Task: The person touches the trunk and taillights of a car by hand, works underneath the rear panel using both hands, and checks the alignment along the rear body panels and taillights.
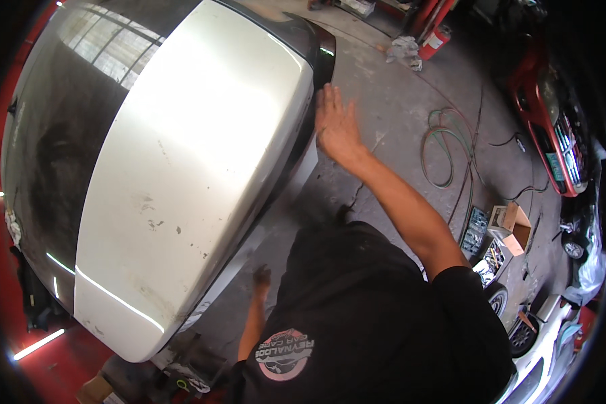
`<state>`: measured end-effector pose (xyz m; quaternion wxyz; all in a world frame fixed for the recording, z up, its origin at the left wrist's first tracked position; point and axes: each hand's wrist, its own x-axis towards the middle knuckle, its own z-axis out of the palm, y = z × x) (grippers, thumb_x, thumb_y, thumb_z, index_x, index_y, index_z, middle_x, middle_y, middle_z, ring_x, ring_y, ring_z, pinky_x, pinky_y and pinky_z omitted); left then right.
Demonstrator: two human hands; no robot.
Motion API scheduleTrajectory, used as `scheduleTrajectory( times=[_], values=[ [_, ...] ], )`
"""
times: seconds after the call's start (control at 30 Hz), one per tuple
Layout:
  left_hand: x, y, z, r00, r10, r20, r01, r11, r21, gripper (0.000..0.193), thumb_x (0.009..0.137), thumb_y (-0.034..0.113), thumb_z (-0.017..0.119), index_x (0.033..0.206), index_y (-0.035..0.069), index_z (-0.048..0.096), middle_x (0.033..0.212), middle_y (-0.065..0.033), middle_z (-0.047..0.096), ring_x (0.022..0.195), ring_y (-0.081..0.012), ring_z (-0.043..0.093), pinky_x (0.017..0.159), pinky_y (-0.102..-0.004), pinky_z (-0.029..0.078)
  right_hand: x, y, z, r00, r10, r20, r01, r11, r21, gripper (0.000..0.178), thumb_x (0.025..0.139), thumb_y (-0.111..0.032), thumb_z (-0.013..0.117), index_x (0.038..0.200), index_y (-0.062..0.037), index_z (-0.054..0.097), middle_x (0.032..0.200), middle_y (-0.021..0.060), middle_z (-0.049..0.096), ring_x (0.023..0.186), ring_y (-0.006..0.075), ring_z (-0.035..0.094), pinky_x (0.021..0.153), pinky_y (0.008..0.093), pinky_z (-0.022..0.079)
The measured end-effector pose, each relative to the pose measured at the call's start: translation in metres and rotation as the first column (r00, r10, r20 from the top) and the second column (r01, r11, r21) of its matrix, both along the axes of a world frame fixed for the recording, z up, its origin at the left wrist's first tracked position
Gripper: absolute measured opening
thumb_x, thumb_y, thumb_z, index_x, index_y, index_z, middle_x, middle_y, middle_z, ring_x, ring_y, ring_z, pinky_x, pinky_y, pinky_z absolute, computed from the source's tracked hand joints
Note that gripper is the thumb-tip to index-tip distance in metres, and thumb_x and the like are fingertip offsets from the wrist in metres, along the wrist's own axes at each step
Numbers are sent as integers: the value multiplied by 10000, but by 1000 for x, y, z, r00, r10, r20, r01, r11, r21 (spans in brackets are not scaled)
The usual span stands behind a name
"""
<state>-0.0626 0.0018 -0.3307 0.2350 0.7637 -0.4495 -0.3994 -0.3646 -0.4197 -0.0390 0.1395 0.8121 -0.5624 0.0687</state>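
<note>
A white car trunk lid (pixel 175 161) fills the left half of the view, with dark scuffs and chipped spots on its surface. My right hand (pixel 339 126) lies at its far right corner, fingers stretched out and slightly apart, against or just beside the dark edge; contact is hard to make out. Lower down, my left hand (pixel 261 276) hangs beside the car's rear, close to the pale bumper (pixel 236 266). It is dim and smeared, so its fingers do not show clearly. Above the lid's left side is the dark rear window (pixel 60 114).
Coiled hoses (pixel 439 148) lie on the grey floor to the right. Beyond them are a red bumper (pixel 535 111), an open cardboard box (pixel 512 229), a tool set (pixel 475 229) and a wheel (pixel 497 299). A red fire extinguisher (pixel 435 42) stands at the back.
</note>
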Motion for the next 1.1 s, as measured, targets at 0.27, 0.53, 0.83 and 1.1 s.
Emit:
scheduleTrajectory(
  times=[0.27,0.53,0.83,1.1],
  values=[
    [-1,-25,-14,993,-62,-101,71,994,81,286,877,135,584,1083,-31,692,970,-251,703,904,-365,683,845,-425,524,7,17,-7,995,-78,63,80,996,-26,654,873,-134,555,1436,118,337,1470,369,305,1341,508,364,991,658,365],
    [19,-30,-32,995,-11,-95,26,987,159,350,880,138,617,1207,21,664,1062,-152,702,877,-217,656,760,-339,512,-1,-7,16,989,-127,72,89,916,390,832,799,-111,580,1483,148,182,800,269,670,745,409,663,840,626,444],
    [12,-12,-51,986,-136,-97,153,968,197,311,888,155,584,1108,-43,678,1121,-255,676,1091,-373,640,956,-407,484,13,-2,31,990,-75,115,22,912,410,845,791,-83,545,1440,227,101,767,285,666,686,420,672,640,513,535],
    [0,-27,-47,982,51,-183,-27,991,130,297,885,162,587,1089,-28,688,1074,-239,694,1031,-377,660,925,-394,500,12,8,18,999,3,50,-16,969,248,855,756,-69,565,1434,228,137,744,290,652,658,420,663,628,513,535]
  ],
)
